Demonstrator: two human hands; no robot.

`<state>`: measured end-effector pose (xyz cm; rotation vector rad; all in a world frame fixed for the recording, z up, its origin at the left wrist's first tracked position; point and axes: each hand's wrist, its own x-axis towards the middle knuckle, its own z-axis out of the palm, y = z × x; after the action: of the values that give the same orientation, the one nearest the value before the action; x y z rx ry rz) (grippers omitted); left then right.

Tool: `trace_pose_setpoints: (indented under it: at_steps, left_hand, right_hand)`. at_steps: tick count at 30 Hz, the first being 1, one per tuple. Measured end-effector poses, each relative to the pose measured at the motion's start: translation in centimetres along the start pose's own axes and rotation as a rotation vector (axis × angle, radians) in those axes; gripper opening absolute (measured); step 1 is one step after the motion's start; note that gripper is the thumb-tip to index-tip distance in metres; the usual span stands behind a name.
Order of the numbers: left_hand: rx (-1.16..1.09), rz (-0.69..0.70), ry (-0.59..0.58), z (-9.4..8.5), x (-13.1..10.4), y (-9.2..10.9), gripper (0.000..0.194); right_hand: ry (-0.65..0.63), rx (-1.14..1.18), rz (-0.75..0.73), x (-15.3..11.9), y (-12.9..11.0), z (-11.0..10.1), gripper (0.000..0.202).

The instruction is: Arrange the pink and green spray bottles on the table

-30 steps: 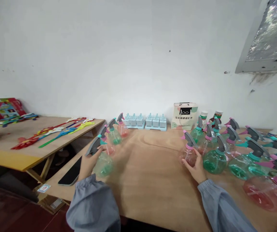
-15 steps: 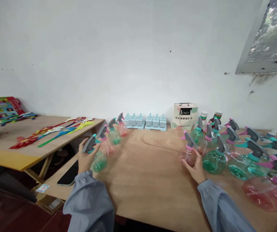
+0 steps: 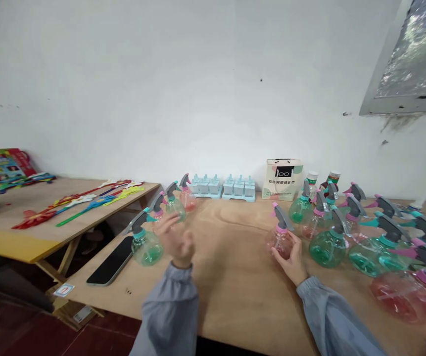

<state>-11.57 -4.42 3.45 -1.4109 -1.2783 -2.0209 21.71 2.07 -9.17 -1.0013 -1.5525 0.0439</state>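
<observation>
My right hand point(image 3: 290, 259) is wrapped round the body of a pink spray bottle point(image 3: 278, 241) with a grey and pink trigger head, at the left edge of the right-hand group. My left hand point(image 3: 177, 240) is in the air, fingers apart and slightly blurred, holding nothing. Just left of it a green spray bottle point(image 3: 148, 249) stands on the table. Behind, in a row, are a second pink bottle point(image 3: 158, 213), partly hidden by my left hand, another green bottle point(image 3: 174, 205) and a further pink bottle point(image 3: 188, 198).
Several more green and pink spray bottles point(image 3: 329, 244) crowd the right side. A phone point(image 3: 112, 264) lies at the left edge. Against the wall stand pale blue ice-pop moulds point(image 3: 239, 188) and a paper bag point(image 3: 282, 180). Colourful flat pieces lie on the left table point(image 3: 8, 240).
My left hand has let go of the front-left green spray bottle and moved right. My right hand has shifted slightly left with the pink bottle.
</observation>
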Motion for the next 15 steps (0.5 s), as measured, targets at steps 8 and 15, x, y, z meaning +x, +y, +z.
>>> trace_pose_setpoints:
  at_steps: [8, 15]
  left_hand:
    - [-0.548, -0.423, -0.913, 12.9, -8.7, 8.4, 0.097]
    - [-0.655, -0.694, -0.83, 15.2, -8.5, 6.2, 0.058]
  right_hand:
    - [-0.079, 0.043, -0.104, -1.6, -1.6, 2.2, 0.07]
    - [0.172, -0.121, -0.224, 1.1, -1.4, -3.3, 0.055]
